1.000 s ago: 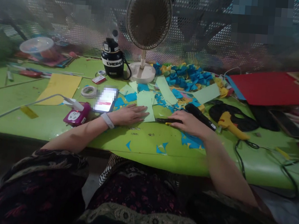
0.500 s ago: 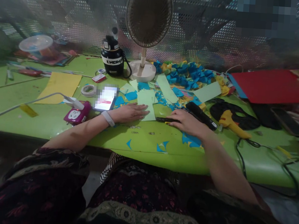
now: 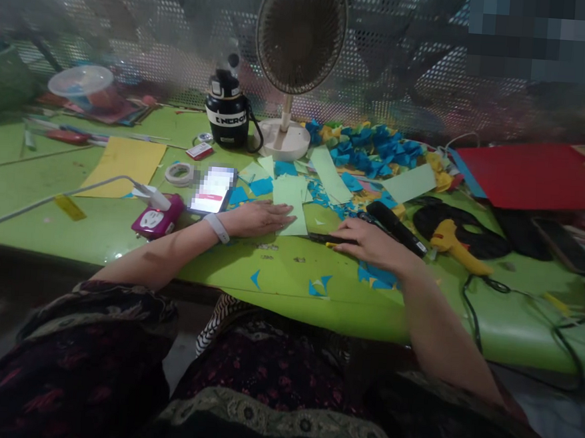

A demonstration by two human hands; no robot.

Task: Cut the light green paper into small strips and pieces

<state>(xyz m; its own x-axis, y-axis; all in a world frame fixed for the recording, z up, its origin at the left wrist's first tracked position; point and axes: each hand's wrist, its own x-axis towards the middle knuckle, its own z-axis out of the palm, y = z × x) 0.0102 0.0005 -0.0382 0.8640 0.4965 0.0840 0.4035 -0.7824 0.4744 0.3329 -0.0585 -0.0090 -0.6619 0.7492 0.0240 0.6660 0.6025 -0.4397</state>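
Big green table (image 3: 288, 275) fills the view, perforated metal screen (image 3: 403, 66) behind it. Desk fan (image 3: 300, 36) stands at back centre: heap of blue & yellow paper scraps (image 3: 365, 147) just to its R, red card sheet (image 3: 530, 175) well R, black ENERGY bottle (image 3: 227, 118) just to its L, yellow card sheet (image 3: 124, 167) further L. Straight in front of fan lies pale green paper sheet (image 3: 289, 212). L hand (image 3: 255, 220) is flat & open, fingers resting on sheet, not gripping anything. R hand (image 3: 373, 245), front-R of fan, is palm down over thin black tool w/ yellow bit (image 3: 328, 239), fingers loosely curved; can't tell if it's actually gripped. Black marker (image 3: 396, 227) lies just beside R hand, yellow glue gun (image 3: 451, 238) just past it. Phone (image 3: 213, 190) sits front-L of fan, near L wrist.
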